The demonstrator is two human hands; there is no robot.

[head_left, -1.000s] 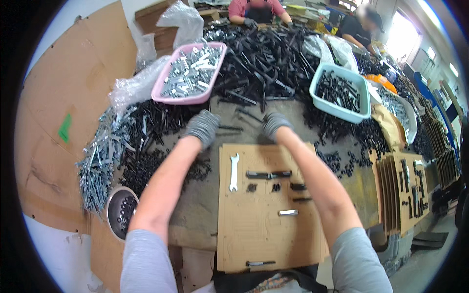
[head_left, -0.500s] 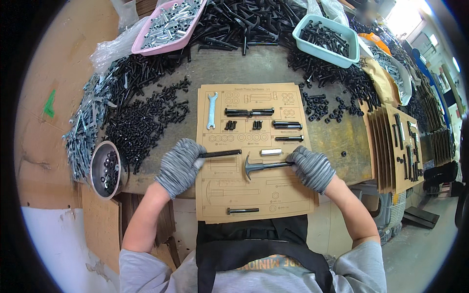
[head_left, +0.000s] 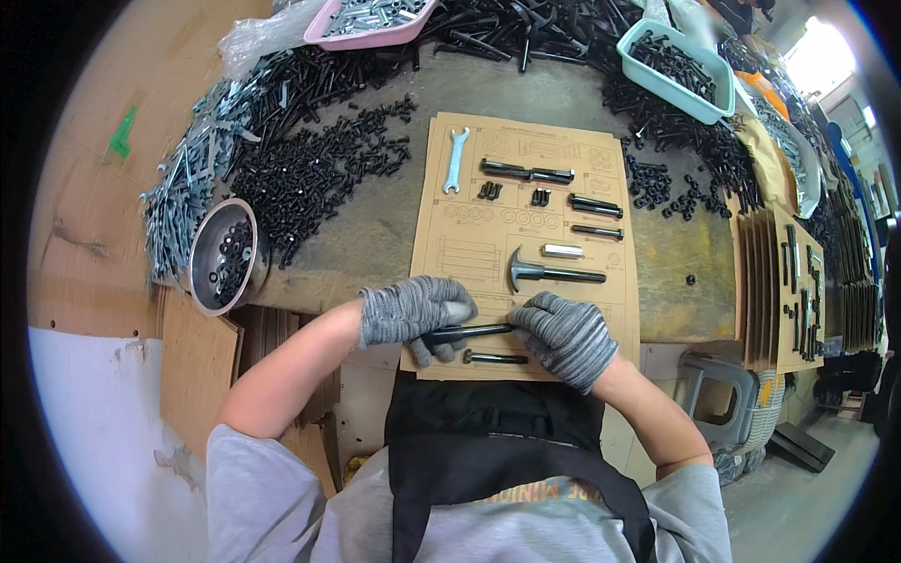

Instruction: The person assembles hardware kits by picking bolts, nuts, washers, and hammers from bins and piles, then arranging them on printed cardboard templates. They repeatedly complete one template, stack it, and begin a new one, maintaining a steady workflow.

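Cluttered workbench fills the view, a grey worktop (head_left: 375,225) with a printed cardboard sheet (head_left: 441,244) lying at its near edge, in front of the person. Nearest, both gloved hands are close together over the near edge of the sheet: the left hand (head_left: 413,314) and the right hand (head_left: 563,333) each pinch one end of a long black bolt (head_left: 466,331), holding it flat just above the card. Just below it, a second black bolt (head_left: 495,357) already lies in its outline at the near edge. Toward the middle of the sheet rest a hammer-shaped black part (head_left: 549,272) and a short silver sleeve (head_left: 562,251); further away come two black pins (head_left: 595,205), small black nuts (head_left: 489,190), a long black rod (head_left: 526,172) and a silver wrench (head_left: 455,159) near the far left corner. I judge the filling is well along: most outlines carry their part, while several printed shapes on the left half and the centre row of circles seem not yet filled. At the left edge of the worktop stands a metal bowl (head_left: 221,256) with black screws, beside a wide heap of loose black screws (head_left: 319,169). At the far edge sit a pink tray (head_left: 371,23) and a teal tray (head_left: 676,70), and finished sheets (head_left: 788,281) stand in a stack at the right.
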